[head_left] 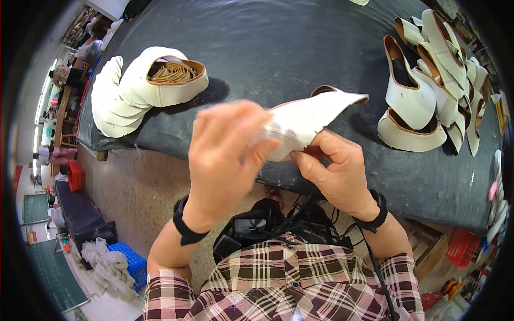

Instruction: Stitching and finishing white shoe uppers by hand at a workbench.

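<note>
White shoe upper, 1 pc: held btwn your hands, at near edge of black-topped table. R hand: thumb & forefinger pinching its lower edge. L hand: at upper's L end; motion blur, can't tell if gripping. Step, prob.: working/checking single pc. Next move likely needs firm R pinch, L freed for seam. Nested stack: L of grip. Loose pile: R of grip; overlapped, no count. Hidden: most of upper's inside.
</note>
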Available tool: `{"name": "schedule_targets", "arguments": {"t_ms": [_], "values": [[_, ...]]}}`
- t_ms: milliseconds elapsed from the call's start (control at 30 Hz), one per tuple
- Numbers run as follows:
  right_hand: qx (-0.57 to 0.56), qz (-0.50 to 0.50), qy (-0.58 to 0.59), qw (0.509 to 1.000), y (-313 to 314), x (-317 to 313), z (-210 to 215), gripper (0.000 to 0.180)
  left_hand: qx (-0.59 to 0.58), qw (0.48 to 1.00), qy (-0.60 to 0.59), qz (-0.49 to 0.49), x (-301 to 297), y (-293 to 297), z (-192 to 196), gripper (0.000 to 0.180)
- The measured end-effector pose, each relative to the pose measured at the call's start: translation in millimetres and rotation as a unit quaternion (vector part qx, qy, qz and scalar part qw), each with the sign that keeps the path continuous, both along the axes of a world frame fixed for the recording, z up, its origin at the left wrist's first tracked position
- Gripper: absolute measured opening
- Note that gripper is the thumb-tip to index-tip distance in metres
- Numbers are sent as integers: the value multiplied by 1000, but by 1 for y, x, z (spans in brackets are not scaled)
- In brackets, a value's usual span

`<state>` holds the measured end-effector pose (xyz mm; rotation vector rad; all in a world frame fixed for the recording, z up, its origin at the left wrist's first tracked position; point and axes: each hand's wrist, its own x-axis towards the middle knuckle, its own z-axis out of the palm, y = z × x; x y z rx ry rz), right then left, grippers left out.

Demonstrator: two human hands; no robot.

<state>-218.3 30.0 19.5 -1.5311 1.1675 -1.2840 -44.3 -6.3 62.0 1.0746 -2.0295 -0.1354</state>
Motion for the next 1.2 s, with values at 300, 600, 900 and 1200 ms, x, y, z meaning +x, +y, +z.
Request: {"name": "schedule_targets", "arguments": {"t_ms": [300, 600, 900, 1200], "values": [[-58, -19, 93, 994, -12, 44, -3, 9, -93, 983, -146, -66, 27, 5, -20, 33], [-122, -16, 152, 981, -21, 55, -11, 10, -102, 989, -92, -52, 34, -9, -38, 17], [183, 57, -453, 870, -20, -3, -7, 25, 326, 803, 498, -39, 38, 1, -56, 15], [256, 75, -555, 788, -6, -34, 5, 24, 371, 780, 409, -293, -22, 11, -49, 48]]}}
